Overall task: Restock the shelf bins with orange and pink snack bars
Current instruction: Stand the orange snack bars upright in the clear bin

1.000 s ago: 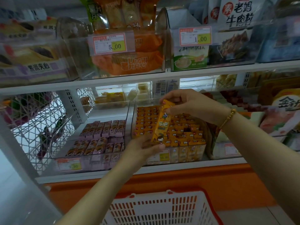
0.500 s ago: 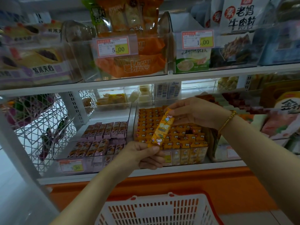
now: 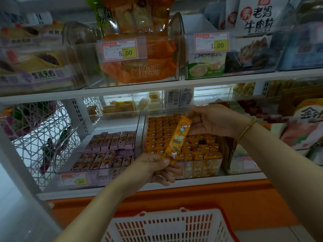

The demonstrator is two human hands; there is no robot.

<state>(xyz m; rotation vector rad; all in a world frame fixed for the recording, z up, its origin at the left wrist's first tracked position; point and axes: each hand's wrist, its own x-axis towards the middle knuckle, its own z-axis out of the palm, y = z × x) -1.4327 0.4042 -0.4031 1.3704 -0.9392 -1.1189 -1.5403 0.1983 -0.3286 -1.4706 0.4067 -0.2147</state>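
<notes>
Hardly anything had reached the bins in that last second. The orange bar [image 3: 177,137] was out over the orange bin [image 3: 206,167] as before, but it had been swung from nearly upright to a clear slant, its top end leaning toward the right side of the shelf [image 3: 104,193] and its bottom end hanging near the bin's front edge. To my eye the person was lining it up rather than setting it down, so this bar was not yet stocked. The bin beneath looked close to full, with orange bars [image 3: 157,130] packed from back edge to front edge and one dark gap toward the right front corner. I would guess the bar was meant for that gap, though I could not be sure. The left hand [image 3: 155,167] reached up from below the shelf's front edge and pinched the bar's lower end between thumb and curled fingers. The right hand [image 3: 211,122], a beaded bracelet [image 3: 246,130] at its wrist, came in from the right over the bin and held the upper end in its fingertips. Against the orange bin's left wall, the pink bin [image 3: 97,175] held only a couple of rows of pink bars [image 3: 111,140] with bare floor behind them, so that side seemed to need more. A red and white basket [image 3: 166,227] sat below the shelf's front edge, and I could not see what was in it.
</notes>
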